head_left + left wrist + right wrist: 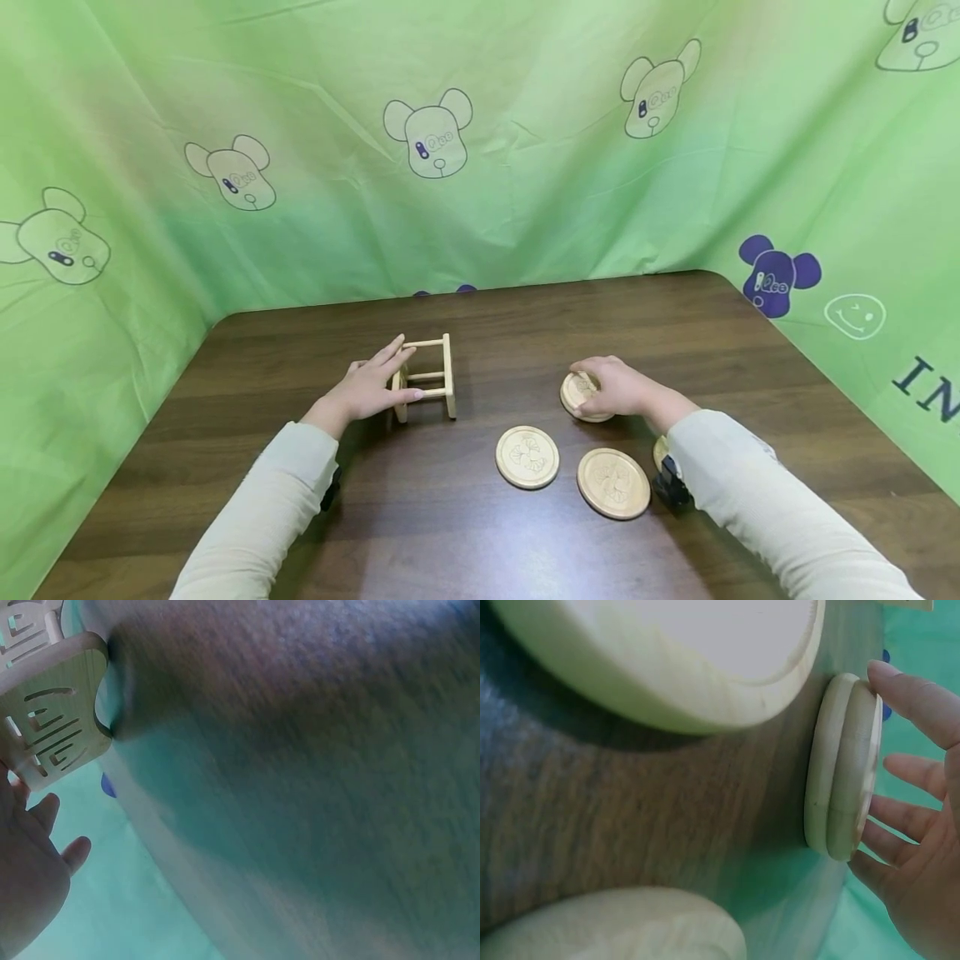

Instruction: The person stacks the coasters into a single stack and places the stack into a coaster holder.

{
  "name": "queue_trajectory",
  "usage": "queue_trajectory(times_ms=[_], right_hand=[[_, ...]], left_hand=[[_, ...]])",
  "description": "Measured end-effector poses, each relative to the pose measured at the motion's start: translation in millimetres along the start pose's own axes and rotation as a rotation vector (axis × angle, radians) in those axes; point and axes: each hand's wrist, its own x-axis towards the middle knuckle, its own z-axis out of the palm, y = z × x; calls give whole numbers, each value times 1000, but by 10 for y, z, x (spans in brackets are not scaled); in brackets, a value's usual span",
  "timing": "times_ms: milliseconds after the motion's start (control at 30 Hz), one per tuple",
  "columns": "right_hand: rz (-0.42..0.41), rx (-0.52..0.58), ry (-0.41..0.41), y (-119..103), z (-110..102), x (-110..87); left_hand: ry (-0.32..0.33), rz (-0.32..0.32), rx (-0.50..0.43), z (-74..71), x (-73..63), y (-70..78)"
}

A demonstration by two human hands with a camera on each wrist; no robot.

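while the left hand (369,387) grasps one end of a wooden rack (448,375), the right hand (621,387) grasps a stack of two round discs (577,392), right of the rack. i also count, on the table (525,333): two engraved discs (527,457), right of and nearer than the rack; one half-hidden disc (660,451), by a sleeve (738,471), farthest right of the rack.

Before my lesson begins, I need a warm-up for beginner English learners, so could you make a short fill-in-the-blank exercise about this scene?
1. The hand at the rack is the person's ____ one.
2. The right hand is at a stack of ____ coasters.
3. The curtain behind the table is mostly the colour ____.

Missing words: left; two; green.
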Motion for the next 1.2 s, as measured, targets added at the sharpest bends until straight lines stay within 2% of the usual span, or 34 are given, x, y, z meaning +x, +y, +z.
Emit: queue_trajectory(times_ms=[233,500,833,1200], right_hand=[[-36,-18,41,33,-29,-68],[-23,18,40,-1,-78,-194],[-14,22,46,86,-244,-462],[29,22,48,48,-318,-797]], left_hand=[[0,-1,16,6,-7,4],[4,-3,13,20,-32,-27],[2,4,6,12,21,-20],[-10,4,3,-7,15,-11]])
